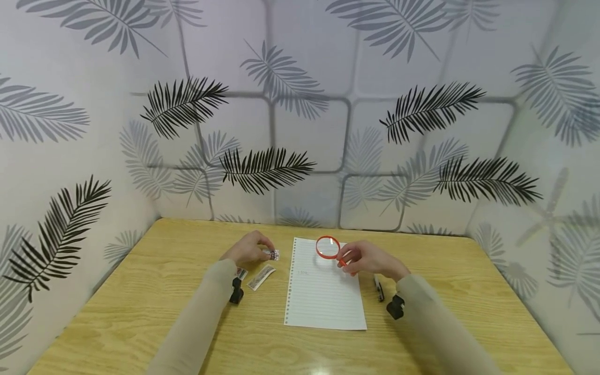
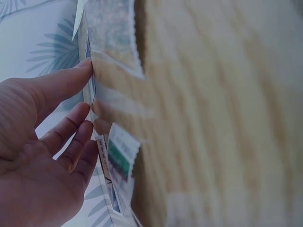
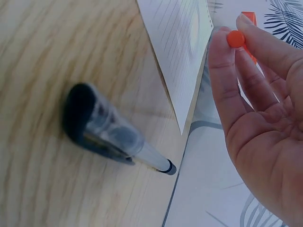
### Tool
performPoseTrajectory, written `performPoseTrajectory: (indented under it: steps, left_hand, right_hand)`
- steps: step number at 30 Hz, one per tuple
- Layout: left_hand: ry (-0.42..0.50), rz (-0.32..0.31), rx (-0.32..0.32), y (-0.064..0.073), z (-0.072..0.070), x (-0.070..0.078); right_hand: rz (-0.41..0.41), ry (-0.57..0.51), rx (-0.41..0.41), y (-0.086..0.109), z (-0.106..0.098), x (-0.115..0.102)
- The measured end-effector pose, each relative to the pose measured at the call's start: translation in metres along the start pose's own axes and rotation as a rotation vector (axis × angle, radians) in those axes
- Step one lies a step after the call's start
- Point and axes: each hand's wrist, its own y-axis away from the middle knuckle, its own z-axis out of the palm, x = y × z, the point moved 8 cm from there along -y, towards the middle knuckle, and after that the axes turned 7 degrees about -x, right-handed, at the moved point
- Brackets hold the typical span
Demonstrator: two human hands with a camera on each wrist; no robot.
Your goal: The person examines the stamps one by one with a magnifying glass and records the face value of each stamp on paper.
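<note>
My left hand pinches a small printed stamp at its fingertips, low over the table. In the left wrist view the thumb hides the index finger, and that stamp is hard to make out. Below the hand lie a longer strip of stamps and a green-pictured stamp. My right hand holds a magnifying glass by its orange-red handle, between thumb and fingers. The round lens hovers over the upper part of a lined sheet.
Right of the sheet, a clear pen with a black cap lies beneath the right wrist. A wooden table carries everything. Behind it and at both sides stand walls with a leaf pattern. Faint writing shows on the sheet.
</note>
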Motion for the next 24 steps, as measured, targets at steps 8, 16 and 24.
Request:
performPoseTrajectory:
  steps: [8, 16, 24]
  left_hand:
    - [-0.023, -0.002, 0.0, -0.004, 0.003, -0.002]
    - [-0.017, 0.006, -0.013, -0.006, 0.006, -0.003]
    - [-0.02, -0.009, -0.011, -0.003, 0.0, -0.005]
  right_hand:
    - [0.015, -0.02, -0.009, -0.004, 0.006, -0.001]
    - [0.031, -0.019, -0.035, -0.008, 0.009, -0.005]
    - [0.028, -0.016, -0.045, -0.02, 0.011, -0.018]
